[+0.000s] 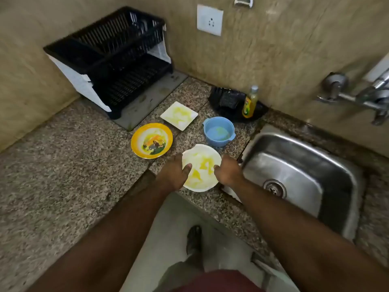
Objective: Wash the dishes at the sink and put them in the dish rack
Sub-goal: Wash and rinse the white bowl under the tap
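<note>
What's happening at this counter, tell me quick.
A person is starting on the dirty dishes. Both hands, left hand and right hand, grip opposite edges of a round white plate smeared yellow, beside the sink. A yellow plate, a square white plate and a blue bowl wait unwashed on the counter. The black dish rack holds no dishes that I can see.

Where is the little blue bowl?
The blue bowl sits on the counter left of the sink, between the square white plate and the soap bottle.
</note>
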`<state>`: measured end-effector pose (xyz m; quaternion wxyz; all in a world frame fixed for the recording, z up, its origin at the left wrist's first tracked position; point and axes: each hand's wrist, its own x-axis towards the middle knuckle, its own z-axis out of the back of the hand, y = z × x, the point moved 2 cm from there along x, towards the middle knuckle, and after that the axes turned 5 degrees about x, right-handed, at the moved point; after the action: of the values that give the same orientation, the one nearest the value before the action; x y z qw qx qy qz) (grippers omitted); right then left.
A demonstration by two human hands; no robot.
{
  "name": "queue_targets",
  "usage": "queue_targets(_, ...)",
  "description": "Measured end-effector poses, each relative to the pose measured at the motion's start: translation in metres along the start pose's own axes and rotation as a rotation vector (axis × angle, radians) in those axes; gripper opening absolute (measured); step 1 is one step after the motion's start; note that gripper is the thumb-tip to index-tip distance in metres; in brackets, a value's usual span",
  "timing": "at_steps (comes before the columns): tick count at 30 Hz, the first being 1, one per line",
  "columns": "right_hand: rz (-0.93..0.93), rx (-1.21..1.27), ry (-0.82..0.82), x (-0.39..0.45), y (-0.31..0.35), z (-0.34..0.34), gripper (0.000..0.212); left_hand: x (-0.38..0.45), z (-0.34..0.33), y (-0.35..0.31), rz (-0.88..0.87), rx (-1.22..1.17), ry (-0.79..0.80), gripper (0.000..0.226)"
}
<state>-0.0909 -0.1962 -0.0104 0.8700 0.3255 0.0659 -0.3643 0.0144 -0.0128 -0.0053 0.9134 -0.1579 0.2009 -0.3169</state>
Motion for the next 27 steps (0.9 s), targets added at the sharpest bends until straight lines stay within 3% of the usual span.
queue_targets(2,-0.099,0.014,0.039,0.007,0.001,-0.005,0.052,0.010,-0.003,0.007,0.079,-0.062,0.009,0.081)
queue_targets(7,-0.170,0.031,0.084,0.021,0.001,-0.013,0.052,0.029,-0.013,0.014,0.246,-0.155,0.003,0.054)
queue_targets(11,-0.127,0.022,0.101,0.025,-0.004,-0.012,0.048,0.044,-0.013,0.014,0.381,-0.290,0.066,0.056)
queue_targets(14,-0.102,0.078,0.088,0.021,-0.016,-0.005,0.045,0.057,-0.022,0.019,0.457,-0.428,0.128,0.077)
queue_targets(16,-0.131,0.170,0.053,0.015,-0.027,0.009,0.043,0.061,-0.016,0.002,0.453,-0.483,0.147,0.076)
queue_targets(19,-0.164,0.311,-0.086,0.005,-0.050,0.033,0.056,0.071,0.000,-0.041,0.398,-0.570,0.154,0.052)
queue_targets(23,-0.260,0.454,-0.241,-0.002,-0.081,0.077,0.025,0.100,-0.010,-0.093,0.292,-0.698,0.195,0.052)
queue_targets(27,-0.281,0.479,-0.378,-0.011,-0.107,0.115,0.013,0.109,-0.017,-0.147,0.310,-0.869,0.264,0.045)
